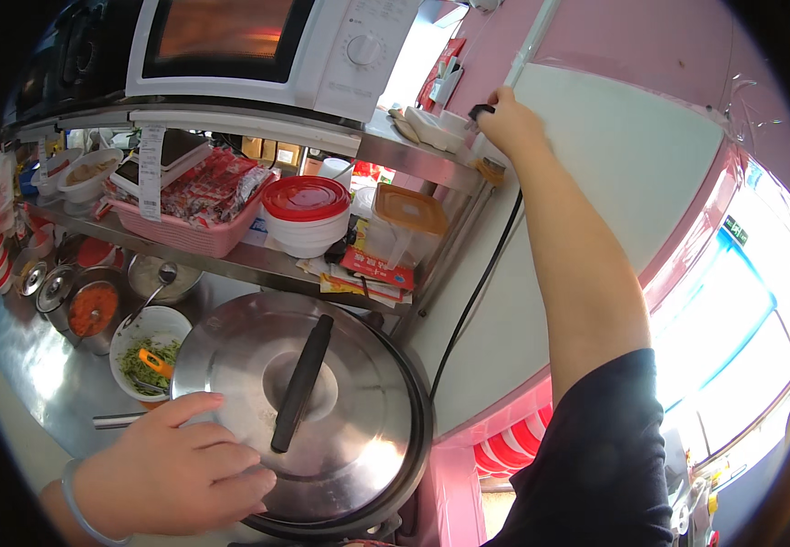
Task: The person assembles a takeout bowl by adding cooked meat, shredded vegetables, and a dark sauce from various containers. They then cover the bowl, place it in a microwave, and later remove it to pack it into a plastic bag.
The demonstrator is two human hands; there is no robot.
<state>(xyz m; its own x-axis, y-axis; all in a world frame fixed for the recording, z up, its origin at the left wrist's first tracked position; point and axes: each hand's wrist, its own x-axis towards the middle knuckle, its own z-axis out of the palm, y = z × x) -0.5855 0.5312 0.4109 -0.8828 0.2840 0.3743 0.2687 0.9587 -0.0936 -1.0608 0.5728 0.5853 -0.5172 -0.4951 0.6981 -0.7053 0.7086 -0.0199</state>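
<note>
My right arm reaches far forward to the wall side, where my right hand (515, 126) is closed on a small black object (482, 111), mostly hidden by the fingers. Below that hand, a black cord (486, 292) runs down the white wall panel. My left hand (181, 469) hovers, fingers apart and holding nothing, over the near left edge of a large round steel lid (222, 365). The lid sits on a big pot and has a black bar handle (304, 383). I cannot tell whether the left fingertips touch the lid.
Left of the lid stand a white bowl of chopped greens (152, 319) with an orange-handled utensil, and a pot of orange-red food (94, 308). A steel shelf (290, 269) carries a pink basket (222, 239), red-lidded tubs (306, 201) and an orange-lidded container (409, 205). Above is a white microwave (340, 68).
</note>
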